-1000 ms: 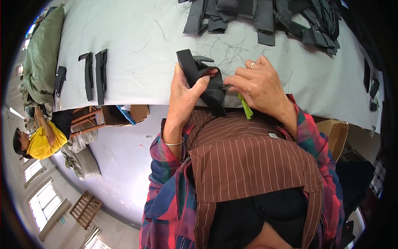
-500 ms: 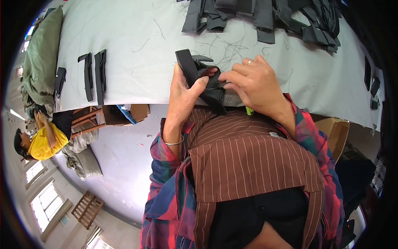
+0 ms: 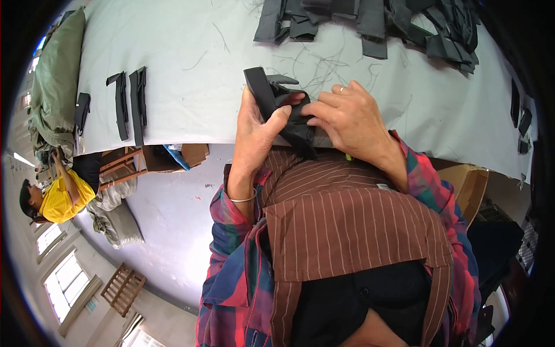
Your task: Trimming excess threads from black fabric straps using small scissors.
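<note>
My left hand (image 3: 253,134) is closed round a folded black fabric piece (image 3: 261,92), its thumb lying across the cloth. The piece is held up near the table's front edge, with one flat band standing upward and another end hanging down toward my lap. My right hand (image 3: 354,122) comes in from the right, thumb and fingers pinched on the right-hand edge of the cloth. Whatever else may lie between those fingertips is too small to make out. Loose dark threads (image 3: 312,62) lie scattered on the table just beyond my hands.
Black fabric strips (image 3: 373,20) are heaped at the table's far side. Two more strips (image 3: 138,107) lie at the left, and small black pieces (image 3: 524,121) at the right edge. A green sack (image 3: 58,81) borders the left. A person in yellow (image 3: 66,196) sits beyond.
My right hand has shifted slightly left, its fingers closer in on the cloth. My left hand holds the piece almost unmoved. The person in yellow has moved their arms.
</note>
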The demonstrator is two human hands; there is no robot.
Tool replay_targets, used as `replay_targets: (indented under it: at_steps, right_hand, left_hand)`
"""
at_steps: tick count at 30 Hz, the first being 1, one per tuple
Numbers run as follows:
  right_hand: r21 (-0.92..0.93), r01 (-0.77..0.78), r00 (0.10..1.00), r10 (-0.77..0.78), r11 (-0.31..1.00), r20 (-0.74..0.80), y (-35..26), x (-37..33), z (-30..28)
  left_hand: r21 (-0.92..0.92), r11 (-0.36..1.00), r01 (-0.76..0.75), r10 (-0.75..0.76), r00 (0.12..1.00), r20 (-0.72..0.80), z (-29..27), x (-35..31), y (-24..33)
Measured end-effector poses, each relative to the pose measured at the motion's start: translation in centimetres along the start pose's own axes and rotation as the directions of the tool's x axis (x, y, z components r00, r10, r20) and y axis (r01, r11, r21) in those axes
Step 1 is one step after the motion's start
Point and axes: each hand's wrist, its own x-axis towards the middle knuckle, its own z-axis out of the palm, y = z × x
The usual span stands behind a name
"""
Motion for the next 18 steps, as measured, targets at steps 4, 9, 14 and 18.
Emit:
replay_targets:
  at_steps: [4,9,14,18]
  right_hand:
    - [-0.013,-0.02,1.0,0.02,1.0,-0.002,-0.16,-0.05,0.14]
    - [0.005,-0.041,0.999,0.041,0.999,-0.004,-0.35,-0.13,0.17]
    - [0.006,-0.064,0.998,0.064,0.998,-0.012,-0.35,-0.28,0.21]
    - [0.007,-0.066,0.997,0.066,0.998,-0.029,-0.41,-0.3,0.24]
  left_hand:
    - [0.0,1.0,0.011,-0.011,1.0,-0.007,0.04,0.07,-0.08]
    - [0.01,1.0,0.012,-0.012,1.0,-0.003,-0.04,0.09,-0.12]
    - [-0.005,1.0,0.007,-0.007,1.0,-0.005,0.06,0.14,-0.16]
    - [-0.017,1.0,0.014,-0.015,1.0,-0.007,0.08,0.14,-0.09]
